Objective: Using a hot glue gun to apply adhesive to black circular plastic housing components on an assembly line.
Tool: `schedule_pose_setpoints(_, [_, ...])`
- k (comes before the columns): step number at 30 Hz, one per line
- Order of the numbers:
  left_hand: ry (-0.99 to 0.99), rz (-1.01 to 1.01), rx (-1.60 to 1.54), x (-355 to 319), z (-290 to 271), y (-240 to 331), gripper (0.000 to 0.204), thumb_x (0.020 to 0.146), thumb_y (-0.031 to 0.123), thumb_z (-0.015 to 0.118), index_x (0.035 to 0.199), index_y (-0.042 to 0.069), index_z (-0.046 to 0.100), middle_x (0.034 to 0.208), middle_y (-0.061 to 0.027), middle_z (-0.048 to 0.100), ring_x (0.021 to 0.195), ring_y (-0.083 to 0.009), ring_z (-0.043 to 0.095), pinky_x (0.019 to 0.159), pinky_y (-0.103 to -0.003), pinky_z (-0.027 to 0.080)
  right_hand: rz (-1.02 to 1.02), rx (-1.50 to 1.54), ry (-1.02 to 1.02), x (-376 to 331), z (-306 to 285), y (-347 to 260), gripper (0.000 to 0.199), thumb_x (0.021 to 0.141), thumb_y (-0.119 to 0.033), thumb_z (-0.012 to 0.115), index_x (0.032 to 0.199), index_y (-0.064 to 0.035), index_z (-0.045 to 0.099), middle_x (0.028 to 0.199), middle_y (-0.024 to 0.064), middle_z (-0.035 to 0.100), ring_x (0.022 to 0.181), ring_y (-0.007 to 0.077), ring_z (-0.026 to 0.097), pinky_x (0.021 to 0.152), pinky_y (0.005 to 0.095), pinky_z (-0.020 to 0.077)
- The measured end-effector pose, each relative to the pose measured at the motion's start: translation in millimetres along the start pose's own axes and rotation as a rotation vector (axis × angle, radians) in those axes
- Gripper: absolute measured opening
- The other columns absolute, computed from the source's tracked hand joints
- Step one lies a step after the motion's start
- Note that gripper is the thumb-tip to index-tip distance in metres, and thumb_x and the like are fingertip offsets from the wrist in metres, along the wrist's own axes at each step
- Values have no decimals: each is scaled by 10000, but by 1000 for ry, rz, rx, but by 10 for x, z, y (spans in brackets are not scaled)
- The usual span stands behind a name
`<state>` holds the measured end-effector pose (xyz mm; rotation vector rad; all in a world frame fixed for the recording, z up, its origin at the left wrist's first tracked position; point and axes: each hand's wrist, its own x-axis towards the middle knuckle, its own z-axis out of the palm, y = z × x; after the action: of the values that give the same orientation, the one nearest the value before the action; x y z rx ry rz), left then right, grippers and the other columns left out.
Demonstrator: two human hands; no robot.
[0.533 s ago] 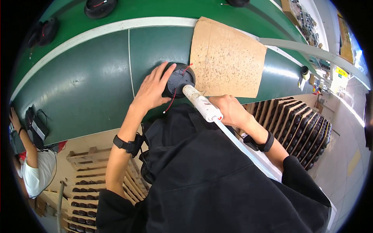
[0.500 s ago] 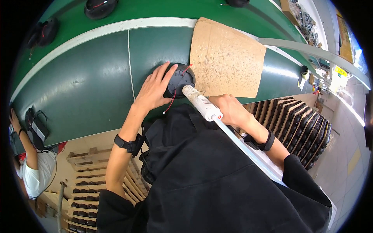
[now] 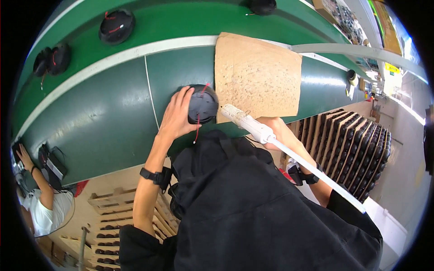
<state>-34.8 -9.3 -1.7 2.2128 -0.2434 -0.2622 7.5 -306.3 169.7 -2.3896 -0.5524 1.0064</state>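
A round black plastic housing (image 3: 203, 105) with red wires rests on the dark green table in front of me. My left hand (image 3: 177, 113) grips its left side, fingers over the top edge and thumb along the near side. A thin red lead with a small white plug hangs from its near edge. In my right hand (image 3: 282, 132) is a white hot glue gun (image 3: 247, 124), its tip pointing at the housing from the right and apart from it. A long whitish glue stick (image 3: 321, 175) sticks out of its back end. The gun hides part of my right fingers.
A stained cardboard sheet (image 3: 257, 77) lies right of the housing. Beyond a pale rail, more black housings (image 3: 116, 27) sit on a green surface. Racks of black parts (image 3: 350, 147) stand at right, pallets (image 3: 118, 198) at lower left. A co-worker's arm (image 3: 41, 183) is far left.
The glue gun has drawn back to the right, off the housing, and more of its glue stick shows. My left hand still grips the housing. The whole view has shifted slightly.
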Motion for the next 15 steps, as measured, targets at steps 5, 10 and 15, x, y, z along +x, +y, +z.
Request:
schedule_pose_setpoints(5, [257, -150, 82, -286, -230, -209, 1224, 512, 194, 962, 1525, 8, 301, 1536, -234, 365, 1408, -424, 377, 1174, -465, 352, -8, 172, 149, -177, 91, 286, 170, 699, -72, 683, 830, 9, 611, 764, 196, 638, 689, 382, 614, 641, 403, 499])
schedule_pose_setpoints(10, [159, -460, 365, -747, -669, -320, 1156, 611, 173, 918, 1546, -25, 268, 1532, -266, 399, 1398, -427, 413, 1172, -466, 351, -15, 292, 223, -337, 99, 643, 128, 680, -61, 660, 786, -8, 612, 751, 194, 654, 702, 409, 659, 621, 415, 517])
schedule_pose_setpoints(15, [-86, -719, 509, 19, -1187, 1127, 765, 738, 208, 829, 1407, 6, 518, 1383, -222, 577, 1257, -392, 566, 1058, -465, 463, 17, 329, 362, -530, 95, 1145, 163, 686, -76, 666, 829, -2, 637, 743, 214, 654, 713, 393, 683, 625, 423, 523])
